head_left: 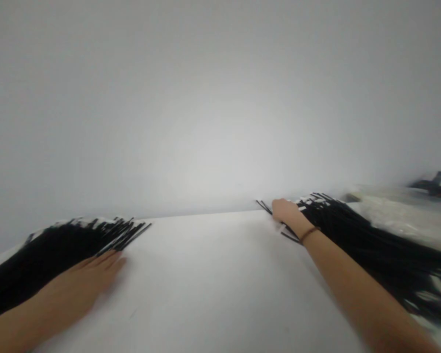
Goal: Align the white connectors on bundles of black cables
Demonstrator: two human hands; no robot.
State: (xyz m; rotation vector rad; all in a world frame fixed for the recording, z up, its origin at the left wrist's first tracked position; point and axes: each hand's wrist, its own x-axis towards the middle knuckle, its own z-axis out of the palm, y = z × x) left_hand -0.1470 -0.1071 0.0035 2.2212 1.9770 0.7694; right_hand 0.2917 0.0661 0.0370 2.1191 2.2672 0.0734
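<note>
My left hand (91, 274) lies with outstretched fingers against the near edge of a long pile of thin black cords (47, 255) with whitish ends. Its fingertips touch the outermost cords. On the other side, my right hand (287, 213), with a thin band at the wrist, is closed around a few black cords (264, 206) whose ends stick out past the fingers. This hand is at the left edge of a second, spread-out pile of black cords (353, 235) bearing small white ends or tags. Blur hides the finer details of the cords.
Both piles lie on a white table (198, 274), which meets a plain pale wall (206, 108) at the back. Clear plastic bagging (400, 213) is beside the right pile. Beyond it a dark object (435, 184) is too blurred to name.
</note>
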